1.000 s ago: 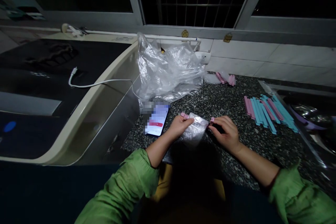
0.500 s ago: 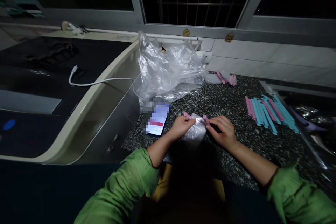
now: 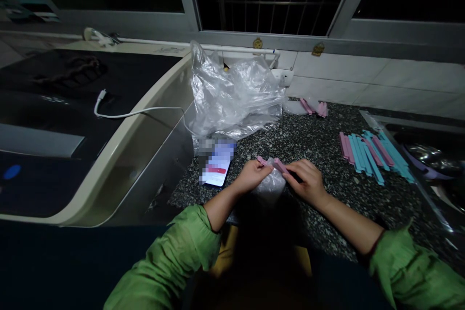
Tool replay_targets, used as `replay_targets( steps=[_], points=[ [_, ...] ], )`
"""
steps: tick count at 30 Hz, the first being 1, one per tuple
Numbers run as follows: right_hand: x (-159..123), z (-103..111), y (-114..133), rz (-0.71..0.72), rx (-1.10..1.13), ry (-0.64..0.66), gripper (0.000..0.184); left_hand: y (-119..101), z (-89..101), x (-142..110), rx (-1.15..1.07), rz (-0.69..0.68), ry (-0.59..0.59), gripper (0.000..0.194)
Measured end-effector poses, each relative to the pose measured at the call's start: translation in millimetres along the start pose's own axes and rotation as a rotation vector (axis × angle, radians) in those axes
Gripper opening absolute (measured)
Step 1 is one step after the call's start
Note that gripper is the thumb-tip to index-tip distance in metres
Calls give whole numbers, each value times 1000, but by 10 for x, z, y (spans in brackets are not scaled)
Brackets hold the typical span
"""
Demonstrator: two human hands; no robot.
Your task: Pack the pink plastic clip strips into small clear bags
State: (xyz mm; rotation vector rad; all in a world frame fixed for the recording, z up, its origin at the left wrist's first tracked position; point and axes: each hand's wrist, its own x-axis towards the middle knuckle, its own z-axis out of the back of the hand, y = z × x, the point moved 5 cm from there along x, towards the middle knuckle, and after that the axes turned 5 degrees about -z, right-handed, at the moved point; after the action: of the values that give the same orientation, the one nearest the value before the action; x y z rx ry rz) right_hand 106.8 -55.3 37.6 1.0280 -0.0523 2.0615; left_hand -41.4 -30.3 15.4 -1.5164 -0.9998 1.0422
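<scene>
My left hand is closed, with thumb and fingers pinching a pink bag clip whose end pokes out beyond the fingertips. In the fingers of my right hand is another pink length of bag clip, slanting toward the left hand. Whether the two pink lengths are separate clips or halves of one, I cannot tell. Between and below the hands lies a small clear plastic bag, its top bunched up near the clips. The fingers partly cover both pink pieces.
Left of my hands lies a lit phone. A big crumpled plastic bag stands behind it. Pink and blue clips lie to the right, beside a sink. Further back are pink clips. A washing machine borders the counter.
My right hand has shifted slightly left, bringing its pink piece closer to the one in my left hand. The gap over the small bag has narrowed.
</scene>
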Motion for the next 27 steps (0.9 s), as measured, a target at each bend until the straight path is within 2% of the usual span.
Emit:
replay_targets(
  steps=[5, 13, 20, 27],
  points=[
    [-9, -19, -6, 12, -2, 6, 11, -16, -17, -10, -34, 38, 3, 27],
    [-3, -37, -5, 18, -9, 21, 11, -6, -33, -2, -66, 14, 54, 21],
    [-1, -36, 10, 31, -38, 11, 11, 34, -19, 19, -26, -32, 64, 19],
    [-4, -30, 40, 71, -140, 14, 11, -25, -43, 5, -42, -68, 49, 17]
  ],
)
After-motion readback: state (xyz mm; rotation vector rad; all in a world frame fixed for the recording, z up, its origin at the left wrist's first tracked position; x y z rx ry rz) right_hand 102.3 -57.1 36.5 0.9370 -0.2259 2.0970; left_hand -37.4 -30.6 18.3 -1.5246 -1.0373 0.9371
